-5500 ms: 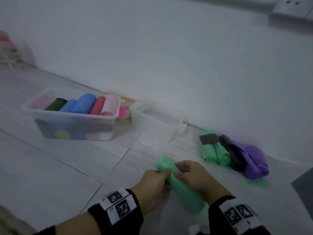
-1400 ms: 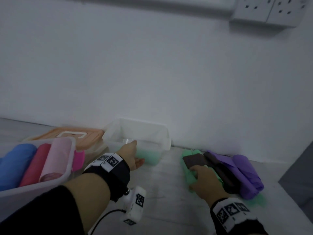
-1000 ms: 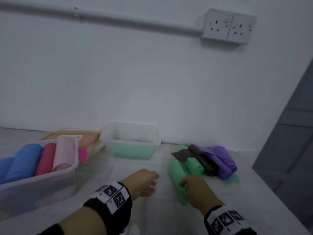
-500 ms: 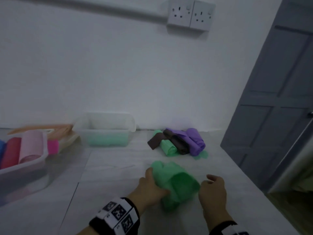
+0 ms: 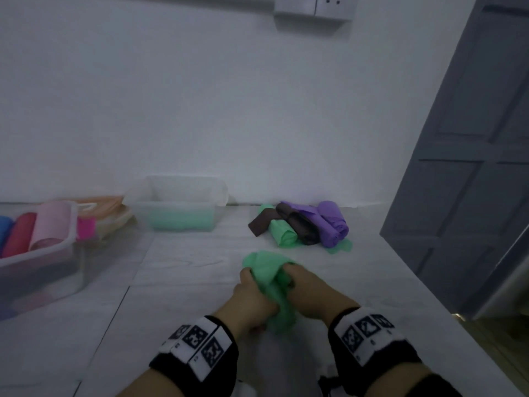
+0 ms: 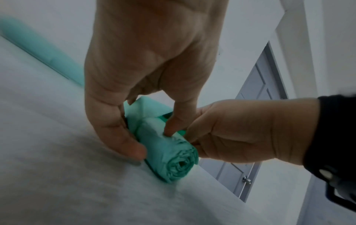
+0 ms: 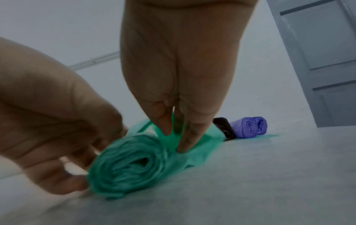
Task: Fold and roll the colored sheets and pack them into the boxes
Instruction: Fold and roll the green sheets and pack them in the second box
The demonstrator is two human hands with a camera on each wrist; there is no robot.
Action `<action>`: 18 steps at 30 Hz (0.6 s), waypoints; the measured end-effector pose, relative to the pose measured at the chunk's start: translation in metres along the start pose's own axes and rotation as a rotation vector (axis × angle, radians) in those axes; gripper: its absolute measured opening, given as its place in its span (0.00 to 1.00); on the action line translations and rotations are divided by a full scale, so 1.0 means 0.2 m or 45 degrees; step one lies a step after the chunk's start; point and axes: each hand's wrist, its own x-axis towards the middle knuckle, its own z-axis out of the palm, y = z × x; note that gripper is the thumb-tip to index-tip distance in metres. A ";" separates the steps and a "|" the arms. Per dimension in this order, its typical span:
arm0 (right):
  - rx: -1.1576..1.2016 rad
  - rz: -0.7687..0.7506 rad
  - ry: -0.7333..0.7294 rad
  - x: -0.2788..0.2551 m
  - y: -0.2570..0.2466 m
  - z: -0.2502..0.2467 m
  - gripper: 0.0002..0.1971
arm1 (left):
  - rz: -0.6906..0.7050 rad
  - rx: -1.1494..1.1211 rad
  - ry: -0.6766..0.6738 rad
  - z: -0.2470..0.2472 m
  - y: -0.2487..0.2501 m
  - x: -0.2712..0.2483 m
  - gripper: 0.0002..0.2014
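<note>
Both hands work a green plastic sheet (image 5: 272,285), part-rolled into a tight cylinder, on the pale grey tiled floor (image 5: 183,310) just in front of the person. The left hand (image 5: 252,296) grips the roll's left side, thumb and fingers curled round it; in the left wrist view the roll (image 6: 169,153) lies on the floor w/ its spiral end facing the camera. The right hand (image 5: 309,290) pinches the loose green flap between thumb and fingertips (image 7: 186,137), right beside the roll's coiled end (image 7: 129,166). Black wristbands w/ square printed markers sit on both wrists.

Beyond the hands, near the white wall, a small pile holds 1 green roll (image 5: 282,232), a dark brown rolled sheet (image 5: 297,227) and 2 purple rolls (image 5: 332,224), touching each other, w/ a flat green scrap under them. Left of the pile stands a clear plastic box (image 5: 183,207) w/ green showing thru its wall. Further left, a larger clear plastic box (image 5: 37,259) carries blue, red and pale pink rolls packed side by side; an orange lid (image 5: 100,203) lies behind it, and a bright pink roll (image 5: 86,227) sits between the 2 boxes. A grey panelled door (image 5: 472,167) stands at right; a double wall socket (image 5: 315,5) is mounted above.
</note>
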 end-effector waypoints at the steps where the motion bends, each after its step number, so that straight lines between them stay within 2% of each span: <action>1: 0.041 -0.006 0.106 0.01 0.02 -0.02 0.22 | 0.023 0.075 -0.006 0.00 0.00 -0.01 0.44; 3: 0.166 0.061 0.284 0.03 0.08 -0.08 0.25 | 0.064 0.211 -0.011 -0.01 0.00 -0.02 0.46; 4: 0.260 0.087 0.309 0.04 0.11 -0.10 0.28 | 0.064 0.222 -0.021 -0.02 0.01 -0.02 0.47; 6: 0.260 0.128 0.198 0.06 0.15 -0.11 0.26 | 0.051 0.288 -0.045 -0.02 0.03 -0.03 0.45; 8: 0.069 0.183 0.062 0.07 0.16 -0.09 0.22 | 0.016 0.413 -0.070 -0.01 0.06 -0.03 0.41; 12: 0.091 0.301 0.040 0.09 0.16 -0.02 0.35 | -0.031 0.365 -0.050 0.02 0.08 -0.02 0.28; 14: -0.008 0.284 -0.076 0.09 0.14 -0.01 0.41 | -0.045 0.245 -0.009 0.01 0.07 -0.01 0.20; 16: -0.245 0.212 -0.225 0.08 0.13 -0.01 0.46 | -0.045 0.175 -0.007 -0.03 0.05 -0.02 0.18; 18: -0.352 0.138 -0.310 0.07 0.13 -0.01 0.50 | -0.024 0.149 -0.045 -0.06 0.03 -0.01 0.20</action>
